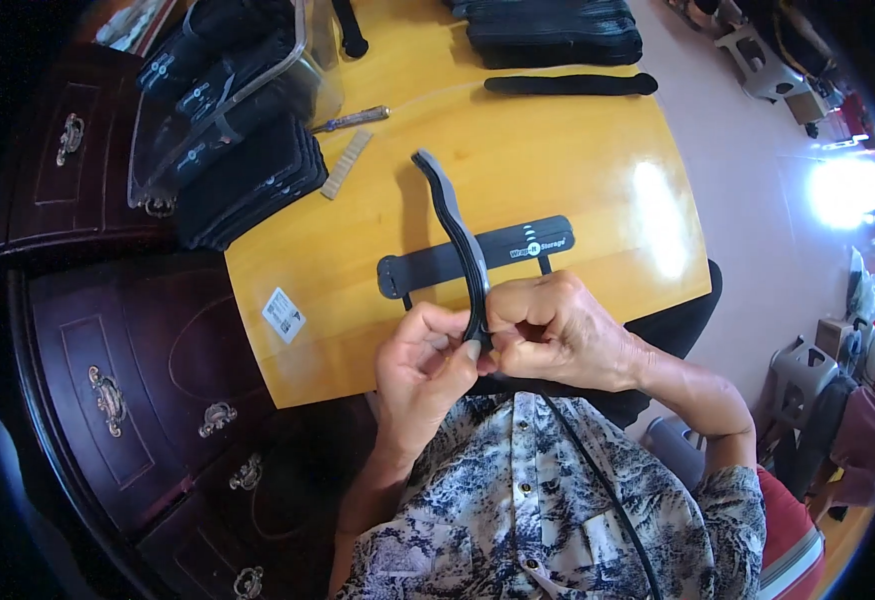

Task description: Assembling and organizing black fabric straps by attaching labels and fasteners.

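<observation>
One dark wooden cabinet [108, 330] with metal handles fills the left of the frame, and one yellow wooden table [558, 170] takes up the upper middle. On the table there are two stacks of black straps: one stack [253, 185] at the upper left beside a clear plastic bin [228, 90] holding more of them, and one stack [558, 35] at the top edge. One single long black strap [570, 84] lies just below that top stack. One flat black strap with a white mark [478, 255] lies across the middle of the table. One screwdriver [353, 119] and one pale comb-like strip [345, 164] lie near the upper-left stack, and one small white label [284, 313] is stuck at the table's lower left corner.

In the centre, one bundle of black straps [458, 235] curves up from the two hands. The left hand [423, 365] has its fingers closed around the bundle's lower end, thumb pressed against it. The right hand [553, 330] is curled into a tight fist on the same end, touching the left hand.
</observation>
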